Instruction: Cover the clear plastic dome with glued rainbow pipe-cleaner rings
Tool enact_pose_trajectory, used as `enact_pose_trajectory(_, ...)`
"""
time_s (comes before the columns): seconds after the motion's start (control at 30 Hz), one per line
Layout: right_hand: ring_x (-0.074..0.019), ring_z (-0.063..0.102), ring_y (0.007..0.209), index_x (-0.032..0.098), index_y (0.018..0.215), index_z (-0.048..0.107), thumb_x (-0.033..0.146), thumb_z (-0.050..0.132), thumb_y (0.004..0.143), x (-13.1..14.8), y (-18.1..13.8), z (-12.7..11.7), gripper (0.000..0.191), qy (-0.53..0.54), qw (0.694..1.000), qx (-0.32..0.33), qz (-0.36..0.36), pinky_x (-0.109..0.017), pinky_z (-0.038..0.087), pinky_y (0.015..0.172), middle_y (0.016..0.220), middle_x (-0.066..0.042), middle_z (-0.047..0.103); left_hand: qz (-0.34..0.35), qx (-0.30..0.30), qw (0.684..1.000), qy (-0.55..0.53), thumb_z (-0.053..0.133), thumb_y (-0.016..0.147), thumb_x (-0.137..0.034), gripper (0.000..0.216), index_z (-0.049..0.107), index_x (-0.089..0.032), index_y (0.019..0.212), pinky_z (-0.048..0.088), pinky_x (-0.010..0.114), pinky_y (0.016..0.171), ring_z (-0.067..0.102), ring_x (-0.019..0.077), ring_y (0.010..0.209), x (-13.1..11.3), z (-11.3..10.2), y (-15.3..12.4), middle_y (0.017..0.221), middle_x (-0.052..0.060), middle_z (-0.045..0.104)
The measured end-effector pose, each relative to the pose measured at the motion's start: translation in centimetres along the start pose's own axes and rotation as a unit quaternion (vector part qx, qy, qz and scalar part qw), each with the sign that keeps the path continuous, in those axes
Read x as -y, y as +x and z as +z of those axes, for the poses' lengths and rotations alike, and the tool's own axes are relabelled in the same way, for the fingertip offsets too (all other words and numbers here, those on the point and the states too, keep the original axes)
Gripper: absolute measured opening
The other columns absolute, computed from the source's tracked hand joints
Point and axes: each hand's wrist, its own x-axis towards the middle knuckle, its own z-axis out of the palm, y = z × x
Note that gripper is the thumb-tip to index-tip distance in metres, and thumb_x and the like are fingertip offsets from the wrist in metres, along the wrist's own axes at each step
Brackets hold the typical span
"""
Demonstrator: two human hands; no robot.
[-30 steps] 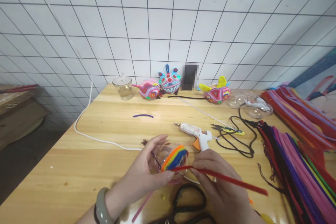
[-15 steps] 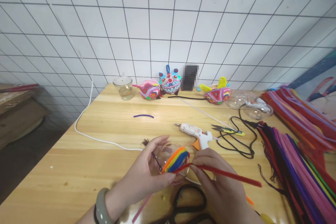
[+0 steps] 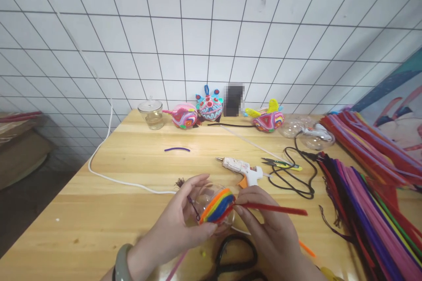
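Observation:
My left hand (image 3: 184,215) is wrapped round a clear plastic ball (image 3: 206,193). Orange, yellow and blue pipe cleaner strips (image 3: 219,206) lie side by side on the ball's surface. A red pipe cleaner (image 3: 277,207) runs along the lower edge of the blue strip. My right hand (image 3: 263,215) pinches it close to the ball, and its loose end sticks out to the right. A dark cord with a tassel (image 3: 180,182) hangs at the ball's left side. Black-handled scissors (image 3: 235,252) lie below the hands, partly hidden.
Beyond the hands lies a white hot glue gun (image 3: 242,170), with yellow snips (image 3: 283,164) and a black cable (image 3: 290,189) beside it. Pipe cleaner bundles (image 3: 359,202) fill the right side. Decorated balls (image 3: 211,107) and a lidded glass cup (image 3: 150,116) stand along the wall.
My right fingers have brought the red pipe cleaner in closer against the blue strip, and its free end has swung up and left. The whole view has shifted slightly.

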Motion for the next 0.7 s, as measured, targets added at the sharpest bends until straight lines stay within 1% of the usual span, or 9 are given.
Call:
enact_pose_trajectory(0.1,-0.0157,0.065,0.082,0.026,0.095,0.063,0.012,0.056,0.093,0.10,-0.06,0.00,0.015,0.010,1.000,0.018,0.014,-0.024,0.054,0.073,0.086,-0.001,0.066,0.008,-0.006,1.000,0.016,0.083,0.067,-0.018,0.070,0.052,-0.028,0.129,0.048,0.046,0.101,0.058,0.0319,0.122,0.19,-0.20,0.02,0.134,0.013,0.058)
enact_pose_trajectory(0.17,-0.0158,0.065,0.082,0.025,0.094,0.063,0.012,0.056,0.093,0.15,-0.05,0.04,0.015,0.014,1.000,0.014,0.023,-0.024,0.053,0.074,0.086,-0.001,0.067,0.015,-0.007,0.999,0.028,0.083,0.067,-0.018,0.071,0.052,-0.028,0.130,0.046,0.046,0.102,0.056,0.0327,0.125,0.41,-0.36,0.04,0.135,0.013,0.057)
enact_pose_trajectory(0.3,-0.0156,0.065,0.078,0.025,0.092,0.063,0.014,0.057,0.093,0.25,0.04,0.09,0.013,0.011,1.000,0.001,0.026,-0.023,0.052,0.072,0.083,0.000,0.066,0.019,0.003,0.999,0.039,0.082,0.069,-0.019,0.071,0.049,-0.028,0.131,0.047,0.047,0.102,0.057,0.0329,0.124,0.74,-0.56,0.09,0.135,0.014,0.057)
enact_pose_trajectory(0.5,-0.0148,0.064,0.082,0.027,0.096,0.060,0.014,0.057,0.093,0.01,-0.24,0.17,0.014,0.024,0.999,0.018,0.039,-0.023,0.051,0.076,0.087,0.001,0.066,0.028,0.014,0.999,0.037,0.080,0.071,-0.016,0.068,0.049,-0.028,0.131,0.048,0.043,0.101,0.058,0.0298,0.123,0.58,-0.52,0.01,0.136,0.013,0.058)
enact_pose_trajectory(0.7,-0.0156,0.063,0.084,0.029,0.096,0.059,0.014,0.058,0.093,-0.20,-0.25,0.24,0.015,0.031,0.998,0.027,0.048,-0.024,0.049,0.077,0.088,0.002,0.065,0.035,0.014,0.998,0.046,0.079,0.072,-0.015,0.068,0.049,-0.028,0.131,0.050,0.041,0.100,0.059,0.0297,0.122,0.50,-0.60,-0.05,0.135,0.013,0.059)
